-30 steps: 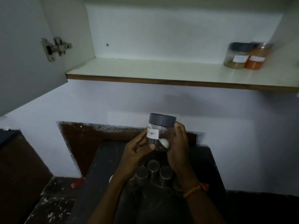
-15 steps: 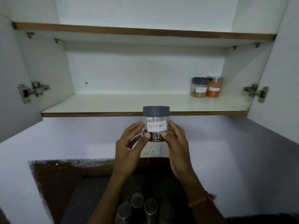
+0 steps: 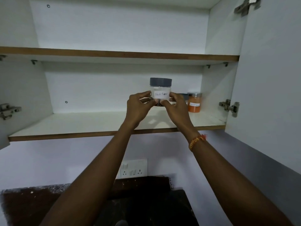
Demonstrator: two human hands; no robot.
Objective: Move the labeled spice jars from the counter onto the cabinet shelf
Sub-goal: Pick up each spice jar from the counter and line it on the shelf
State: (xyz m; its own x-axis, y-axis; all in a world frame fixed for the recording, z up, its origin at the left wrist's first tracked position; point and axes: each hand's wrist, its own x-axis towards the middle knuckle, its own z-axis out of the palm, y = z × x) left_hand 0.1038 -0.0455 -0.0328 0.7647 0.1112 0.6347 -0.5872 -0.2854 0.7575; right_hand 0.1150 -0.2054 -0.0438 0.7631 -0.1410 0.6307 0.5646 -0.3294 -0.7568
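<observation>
— Mid-frame, just right of centre, where is the jar [image 3: 160, 91]?

— Held upright above the lower shelf [image 3: 91, 123], not yet set down, label facing the camera. The left hand [image 3: 138, 108] and right hand [image 3: 175, 108] each pinch its lower body from one side, fingertips curled against the clear wall below the grey lid [image 3: 160, 82].

— How will it handle?

— Judging by looks, it is a small rigid plastic jar with little dark content at the bottom, so light and stiff. The smooth wall may be slippery; a hold across the body under the lid seems safest.

— And the count?

— One jar in hand. To its right on the same shelf stands an orange jar [image 3: 194, 103], and the dark lid of a second jar [image 3: 184, 95] peeks from behind the right hand: two shelved, three in all. Two shelves, three hinges in view, one socket plate [image 3: 133, 168] low on the wall.
</observation>
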